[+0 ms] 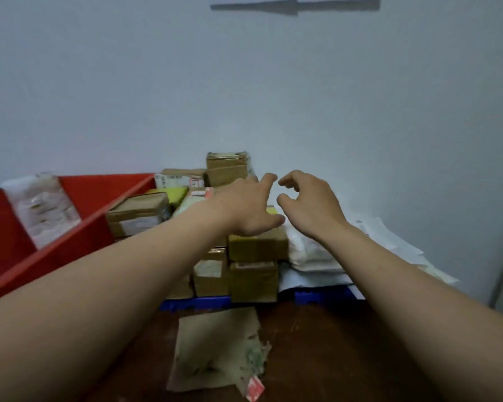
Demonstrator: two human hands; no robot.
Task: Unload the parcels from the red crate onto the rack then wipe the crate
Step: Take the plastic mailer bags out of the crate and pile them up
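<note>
The red crate (70, 245) stands at the left with a white plastic-wrapped parcel (42, 207) leaning inside it. Several brown cardboard parcels (253, 274) are stacked on the low blue rack (195, 304) against the wall, with white soft parcels (311, 250) to their right. My left hand (244, 207) hovers over the top of the stack with fingers straight, holding nothing. My right hand (305, 201) hangs beside it with fingers loosely curled, also empty. Whether either hand touches a parcel I cannot tell.
A torn piece of brown cardboard (215, 349) with a red scrap lies on the dark brown floor in front of the rack. A pale wall rises right behind the parcels. White sheets (389, 242) spread at the rack's right end.
</note>
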